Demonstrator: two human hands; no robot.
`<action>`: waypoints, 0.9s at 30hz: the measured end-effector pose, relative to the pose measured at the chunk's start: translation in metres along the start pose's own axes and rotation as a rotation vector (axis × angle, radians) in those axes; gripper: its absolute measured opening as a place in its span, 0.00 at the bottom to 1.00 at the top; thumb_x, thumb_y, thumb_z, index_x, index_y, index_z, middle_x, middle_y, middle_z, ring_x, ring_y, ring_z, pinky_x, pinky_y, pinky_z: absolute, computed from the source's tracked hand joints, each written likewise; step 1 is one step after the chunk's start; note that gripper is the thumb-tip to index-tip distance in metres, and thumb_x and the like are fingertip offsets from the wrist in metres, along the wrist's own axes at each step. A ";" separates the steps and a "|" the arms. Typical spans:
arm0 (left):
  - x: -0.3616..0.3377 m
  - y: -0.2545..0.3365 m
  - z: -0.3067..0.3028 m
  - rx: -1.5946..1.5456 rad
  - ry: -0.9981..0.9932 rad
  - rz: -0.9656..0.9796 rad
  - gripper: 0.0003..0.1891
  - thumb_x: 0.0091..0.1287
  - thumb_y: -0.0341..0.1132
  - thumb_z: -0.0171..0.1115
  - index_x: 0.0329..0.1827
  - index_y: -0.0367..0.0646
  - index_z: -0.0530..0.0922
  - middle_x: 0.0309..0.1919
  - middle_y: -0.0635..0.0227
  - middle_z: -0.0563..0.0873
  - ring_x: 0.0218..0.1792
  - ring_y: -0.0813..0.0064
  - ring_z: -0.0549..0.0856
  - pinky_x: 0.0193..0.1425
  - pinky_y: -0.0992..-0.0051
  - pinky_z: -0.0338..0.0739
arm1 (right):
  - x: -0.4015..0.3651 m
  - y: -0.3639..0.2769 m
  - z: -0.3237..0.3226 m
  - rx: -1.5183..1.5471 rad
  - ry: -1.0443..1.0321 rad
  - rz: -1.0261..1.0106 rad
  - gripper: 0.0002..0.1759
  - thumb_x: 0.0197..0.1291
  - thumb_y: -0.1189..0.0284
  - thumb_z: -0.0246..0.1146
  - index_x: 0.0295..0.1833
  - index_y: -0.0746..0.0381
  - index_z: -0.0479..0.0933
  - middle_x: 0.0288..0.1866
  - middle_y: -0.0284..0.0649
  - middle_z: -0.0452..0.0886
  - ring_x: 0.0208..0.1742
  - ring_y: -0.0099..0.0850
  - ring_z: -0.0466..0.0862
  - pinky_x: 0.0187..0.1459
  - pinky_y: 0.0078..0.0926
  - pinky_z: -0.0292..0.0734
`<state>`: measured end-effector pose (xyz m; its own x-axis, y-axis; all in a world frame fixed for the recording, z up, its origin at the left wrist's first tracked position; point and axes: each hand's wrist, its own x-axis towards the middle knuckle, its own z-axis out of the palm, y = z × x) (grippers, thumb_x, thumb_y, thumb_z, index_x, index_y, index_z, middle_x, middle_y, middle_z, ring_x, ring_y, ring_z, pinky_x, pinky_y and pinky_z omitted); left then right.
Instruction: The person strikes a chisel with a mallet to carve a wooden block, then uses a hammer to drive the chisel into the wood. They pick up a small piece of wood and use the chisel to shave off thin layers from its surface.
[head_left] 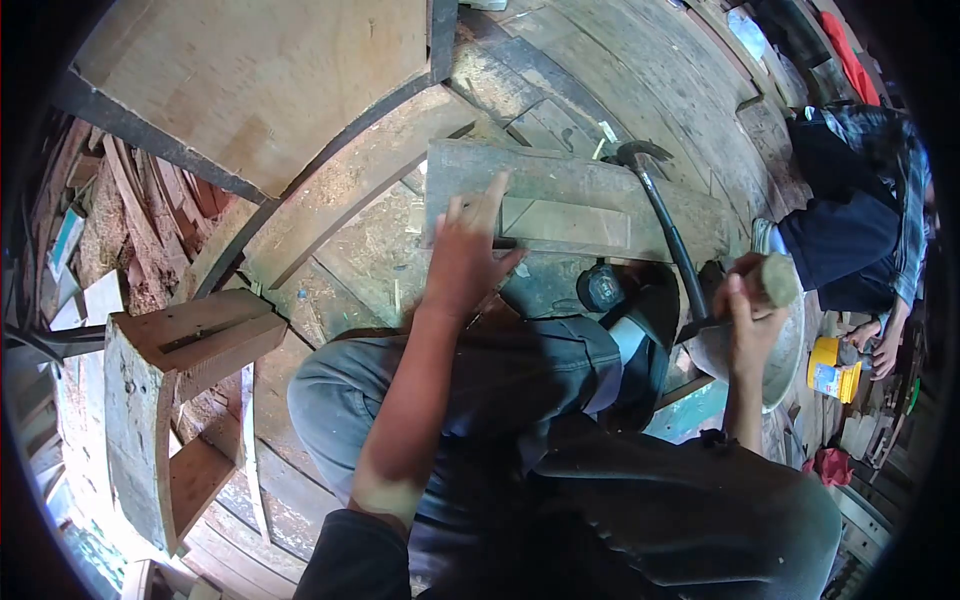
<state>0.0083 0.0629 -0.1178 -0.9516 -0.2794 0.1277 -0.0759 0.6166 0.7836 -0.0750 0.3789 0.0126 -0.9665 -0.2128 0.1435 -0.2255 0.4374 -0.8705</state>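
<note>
My left hand (468, 245) rests over the near edge of a thick grey plank (600, 178), fingers stretched out and thumb apart. Its fingertips lie at the left end of a shorter, paler wood piece (565, 222) on that plank. On the right, my right hand (752, 325) is closed around a short wooden piece with a round, pale end (779, 280), raised over a whitish basin (782, 375). A hammer-like tool with a long dark handle (668, 222) leans across the plank, its metal head at the far side. By my foot sits a round black object (600, 288).
A wooden stand (140, 430) is at my left, near wood scraps and shavings (130, 220). A large board (260, 80) rises at the upper left. Another person (850, 210) sits at right, hands by a yellow tub (833, 370).
</note>
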 end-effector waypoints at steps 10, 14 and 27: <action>0.004 0.007 -0.002 -0.253 0.064 0.130 0.43 0.54 0.34 0.77 0.76 0.53 0.67 0.57 0.61 0.82 0.61 0.57 0.79 0.66 0.58 0.67 | -0.007 -0.004 0.011 0.289 -0.145 0.029 0.15 0.67 0.69 0.67 0.48 0.67 0.70 0.35 0.41 0.75 0.34 0.28 0.76 0.38 0.28 0.72; 0.001 0.002 -0.002 -0.154 0.010 0.100 0.41 0.55 0.33 0.76 0.74 0.53 0.68 0.58 0.61 0.82 0.61 0.55 0.78 0.66 0.58 0.66 | 0.001 -0.020 0.003 0.403 -0.145 -0.009 0.14 0.66 0.66 0.65 0.45 0.63 0.68 0.34 0.40 0.72 0.32 0.29 0.74 0.37 0.29 0.71; 0.001 -0.011 0.001 -0.110 0.028 0.076 0.38 0.57 0.28 0.73 0.73 0.51 0.70 0.63 0.58 0.79 0.65 0.54 0.75 0.73 0.55 0.65 | 0.007 0.032 -0.005 0.593 -0.089 0.143 0.17 0.70 0.56 0.55 0.40 0.59 0.66 0.25 0.31 0.61 0.24 0.22 0.61 0.31 0.23 0.58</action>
<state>0.0081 0.0569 -0.1267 -0.9446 -0.2565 0.2047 0.0303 0.5530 0.8326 -0.0897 0.3958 -0.0113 -0.9626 -0.2708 -0.0120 0.0371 -0.0879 -0.9954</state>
